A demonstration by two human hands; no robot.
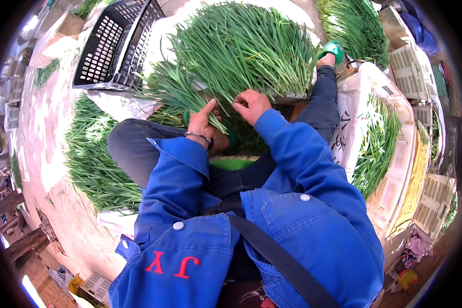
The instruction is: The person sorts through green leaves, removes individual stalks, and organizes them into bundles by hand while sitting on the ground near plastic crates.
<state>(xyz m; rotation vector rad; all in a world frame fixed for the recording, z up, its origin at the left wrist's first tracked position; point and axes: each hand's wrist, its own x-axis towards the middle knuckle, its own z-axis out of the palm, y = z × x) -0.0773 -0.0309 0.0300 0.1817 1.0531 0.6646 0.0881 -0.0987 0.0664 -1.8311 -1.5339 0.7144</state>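
Observation:
My left hand, with a beaded bracelet at its wrist, is closed around a bunch of garlic chives. The leaves fan out to the upper left, and the pale stalk ends stick out below my thumb. Close by on the right, my right hand has its fingers curled in a pinch at the near edge of a large chive heap. Whatever sits between those fingertips is too small to make out. The heap lies just beyond both hands, its cut ends facing me.
A black plastic crate stands tilted at the far left. More chives lie beside my left knee. On the right is a pale crate holding chives. Another pile rests at the far right, past my green-shod foot.

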